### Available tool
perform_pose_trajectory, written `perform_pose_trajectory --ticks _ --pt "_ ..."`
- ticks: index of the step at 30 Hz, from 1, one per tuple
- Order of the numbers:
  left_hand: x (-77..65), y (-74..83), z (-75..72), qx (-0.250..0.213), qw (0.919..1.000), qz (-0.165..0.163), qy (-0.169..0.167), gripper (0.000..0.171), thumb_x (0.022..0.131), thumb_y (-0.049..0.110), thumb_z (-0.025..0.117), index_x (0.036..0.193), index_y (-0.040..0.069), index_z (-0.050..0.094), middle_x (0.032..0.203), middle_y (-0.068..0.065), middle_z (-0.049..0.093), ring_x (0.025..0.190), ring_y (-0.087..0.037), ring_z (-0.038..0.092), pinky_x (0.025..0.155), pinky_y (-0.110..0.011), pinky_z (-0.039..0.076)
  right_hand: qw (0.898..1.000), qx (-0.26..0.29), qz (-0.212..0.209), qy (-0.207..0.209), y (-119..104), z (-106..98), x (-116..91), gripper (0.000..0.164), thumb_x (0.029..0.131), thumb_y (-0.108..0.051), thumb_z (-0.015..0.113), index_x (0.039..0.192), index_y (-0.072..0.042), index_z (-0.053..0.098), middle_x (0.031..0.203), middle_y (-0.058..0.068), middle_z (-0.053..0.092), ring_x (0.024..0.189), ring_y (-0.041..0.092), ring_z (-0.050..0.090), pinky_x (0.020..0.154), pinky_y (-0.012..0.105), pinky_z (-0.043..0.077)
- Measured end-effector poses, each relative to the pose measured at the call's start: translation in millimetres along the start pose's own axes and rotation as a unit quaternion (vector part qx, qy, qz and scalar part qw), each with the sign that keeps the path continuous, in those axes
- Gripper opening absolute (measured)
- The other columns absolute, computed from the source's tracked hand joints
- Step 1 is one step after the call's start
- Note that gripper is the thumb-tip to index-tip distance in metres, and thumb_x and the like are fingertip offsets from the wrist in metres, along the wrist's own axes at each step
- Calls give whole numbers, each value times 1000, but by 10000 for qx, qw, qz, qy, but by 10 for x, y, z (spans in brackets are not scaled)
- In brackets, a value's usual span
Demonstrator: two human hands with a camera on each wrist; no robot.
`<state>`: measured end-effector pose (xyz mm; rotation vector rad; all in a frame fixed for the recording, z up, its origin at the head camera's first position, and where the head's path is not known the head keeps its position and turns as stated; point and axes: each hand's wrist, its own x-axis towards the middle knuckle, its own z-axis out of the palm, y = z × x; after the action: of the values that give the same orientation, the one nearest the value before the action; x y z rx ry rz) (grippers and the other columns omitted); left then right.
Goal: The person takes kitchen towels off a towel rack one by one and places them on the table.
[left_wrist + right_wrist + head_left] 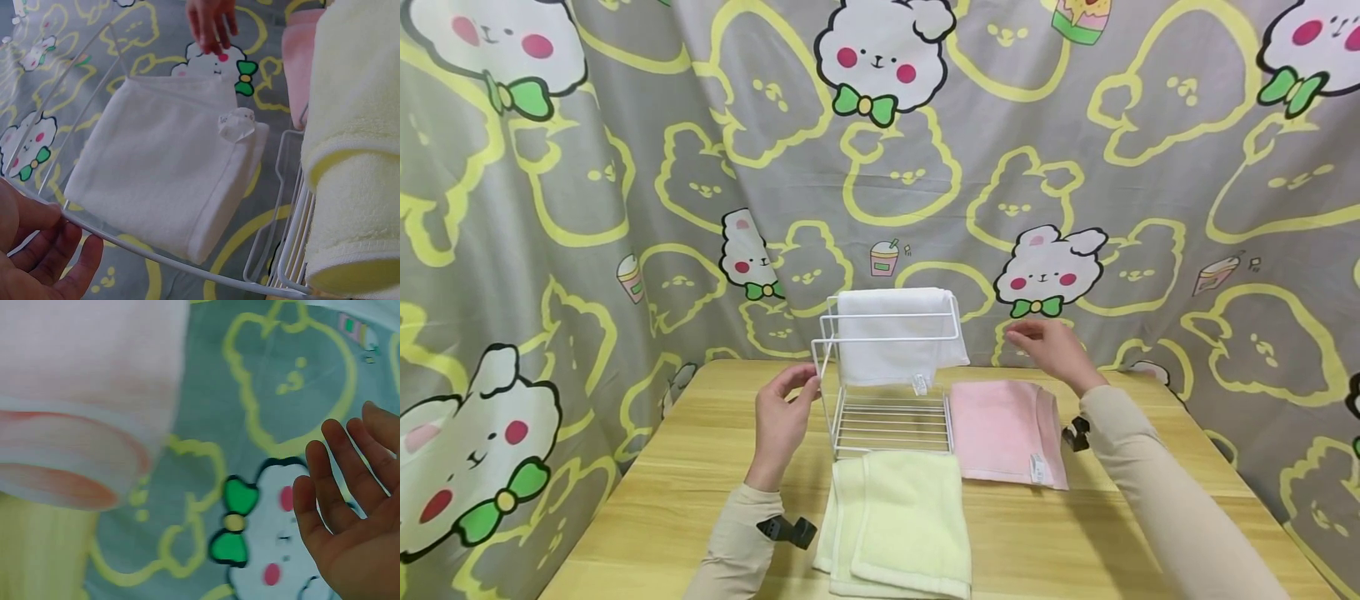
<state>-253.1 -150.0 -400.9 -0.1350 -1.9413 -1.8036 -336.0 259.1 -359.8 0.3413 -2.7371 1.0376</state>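
Note:
A white wire towel rack [891, 339] stands on the table, with a folded white towel [883, 358] draped over its rear upper bar. My left hand [782, 425] is at the rack's left side; in the left wrist view its thumb and fingers [59, 231] pinch the white wire. To the right of the rack and apart from it, my right hand [1052, 350] hangs in the air, holding nothing; its fingers are loosely extended in the right wrist view. Below it lies a folded pink towel [1003, 429]. In front of the rack lies a folded pale yellow towel [910, 525].
The wooden table [670, 500] carries the rack and towels. Behind and beside it hangs a grey curtain [910, 183] printed with cartoon animals. Black straps [790, 531] sit on both wrists.

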Motion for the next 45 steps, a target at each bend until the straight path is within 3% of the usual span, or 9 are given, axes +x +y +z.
perform_pose_trajectory --ticks 7,13,18,24,27,36,45 --pt "1 2 8 7 10000 62 18 19 92 -7 70 110 -13 70 103 -28 71 86 -7 67 76 -23 66 9991 118 -345 206 -299 -118 79 41 105 -39 59 127 -7 70 123 16 72 116 35 66 94 52 59" --pt "-1 -4 -6 43 10000 9 6 18 92 -6 71 109 -10 71 103 -27 71 88 -11 68 77 -24 66 9982 475 -314 177 -542 -102 150 47 103 -48 58 132 -12 67 127 11 70 118 29 63 99 50 56" --pt "-4 -6 -9 -5 10000 -20 5 17 92 -7 71 108 -9 72 103 -28 71 87 -11 68 77 -24 66 9960 742 -472 186 -736 -51 234 41 101 -40 65 131 -11 67 127 10 70 117 27 64 96 46 58" --pt "0 0 -7 -20 10000 13 -9 17 92 -6 71 109 -10 71 104 -28 71 90 -17 69 78 -25 66 9947 874 -531 96 -979 -13 328 44 95 -43 73 128 -15 69 126 6 71 115 24 65 96 44 59" --pt "5 -1 -5 -22 10000 28 -4 17 92 -6 71 109 -10 71 104 -27 71 89 -14 69 78 -25 66 9933 990 -590 -68 -1117 12 360 46 93 -40 76 131 -15 68 128 7 70 116 25 66 97 44 59" --pt "2 -15 6 -30 10000 69 -56 16 93 -4 70 108 -7 72 105 -27 71 87 -7 68 79 -23 65 9926 543 -1064 -216 -1433 103 464 47 93 -36 77 133 -15 67 133 7 69 121 25 62 105 43 54" --pt "3 -12 -7 -37 10000 31 -37 18 93 -5 71 110 -10 71 105 -27 71 91 -21 69 79 -24 66 9935 32 -1069 -378 -1488 252 620 45 92 -33 78 129 -10 69 129 9 70 121 27 63 105 44 54"
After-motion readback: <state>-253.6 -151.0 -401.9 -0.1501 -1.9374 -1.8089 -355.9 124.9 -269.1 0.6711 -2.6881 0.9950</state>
